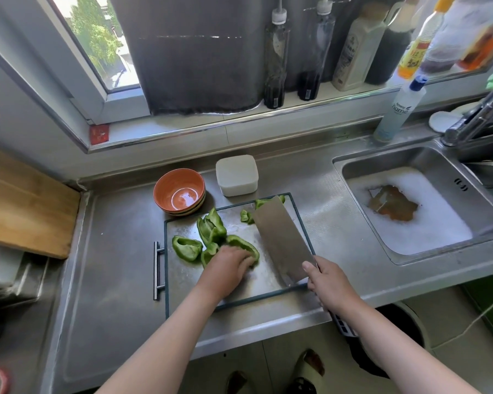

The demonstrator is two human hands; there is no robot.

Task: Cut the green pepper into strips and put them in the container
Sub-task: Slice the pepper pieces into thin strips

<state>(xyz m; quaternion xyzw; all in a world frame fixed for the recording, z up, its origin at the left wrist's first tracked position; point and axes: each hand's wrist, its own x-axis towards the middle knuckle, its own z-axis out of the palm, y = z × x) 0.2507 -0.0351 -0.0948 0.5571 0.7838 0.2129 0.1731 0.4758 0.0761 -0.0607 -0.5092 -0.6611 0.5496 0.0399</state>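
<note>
Several green pepper pieces (211, 231) lie on a steel cutting board (182, 277) with a dark rim. My left hand (229, 265) rests on one curved pepper piece (246, 245), its fingers curled over it. My right hand (326, 282) grips the handle of a broad cleaver (282, 240), whose blade lies tilted over the board's right half. A few small cut pieces (246, 216) sit beside the blade's far end. An orange bowl (179, 191) and a white lidded container (236, 175) stand behind the board.
A sink (410, 200) full of foam lies to the right, with a tap (475, 120) and a detergent bottle (399, 109) behind it. Sauce bottles (276, 58) line the windowsill. A wooden board (23, 206) leans at the left. The counter edge runs just below the cutting board.
</note>
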